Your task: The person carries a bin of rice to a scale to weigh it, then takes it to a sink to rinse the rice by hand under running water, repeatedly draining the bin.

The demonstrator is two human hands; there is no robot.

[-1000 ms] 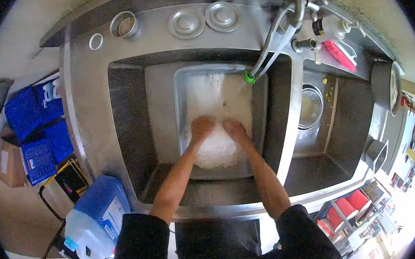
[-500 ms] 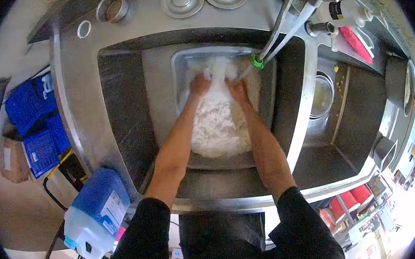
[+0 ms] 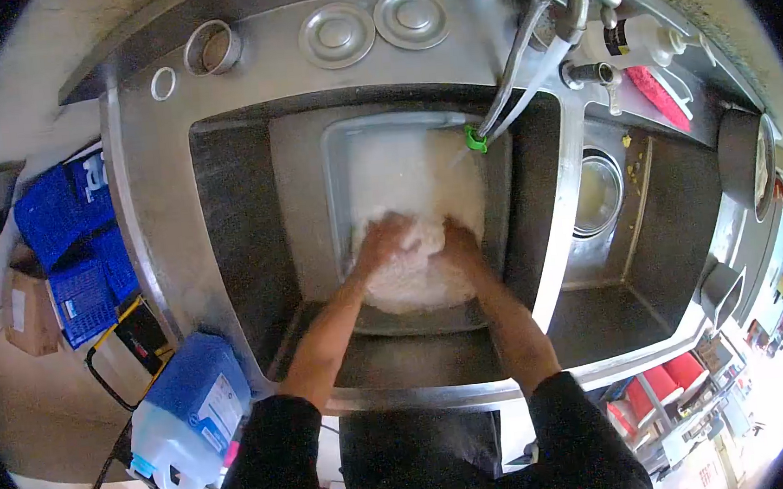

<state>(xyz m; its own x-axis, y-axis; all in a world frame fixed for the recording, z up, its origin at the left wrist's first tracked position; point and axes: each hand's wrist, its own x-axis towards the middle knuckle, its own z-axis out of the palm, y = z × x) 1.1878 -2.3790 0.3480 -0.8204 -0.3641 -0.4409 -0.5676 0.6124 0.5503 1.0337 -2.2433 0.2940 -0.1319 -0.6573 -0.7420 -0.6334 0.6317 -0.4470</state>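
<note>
A rectangular tub point(image 3: 336, 170) stands in the sink basin, holding cloudy whitish water and a pale, lumpy white mass point(image 3: 419, 289). Both hands are in the tub at the mass. My left hand point(image 3: 385, 240) is on its left side, fingers blurred and partly sunk in it. My right hand point(image 3: 459, 241) is on the right side, its fingers mostly hidden. Above the tub's right back part, a faucet hose with a green clip point(image 3: 475, 139) points down toward the water.
Two round metal lids point(image 3: 336, 33) and a small metal cup point(image 3: 212, 48) lie on the back ledge. The right basin point(image 3: 678, 219) holds a round metal container point(image 3: 597, 191). A blue-liquid jug point(image 3: 192, 416) stands left of the sink; a pink brush point(image 3: 658, 98) lies at right.
Both hands have moved from the back of the tub toward its front. Cloudy water now shows at the back, and the white mass sits nearer the front. The camera view has shifted slightly.
</note>
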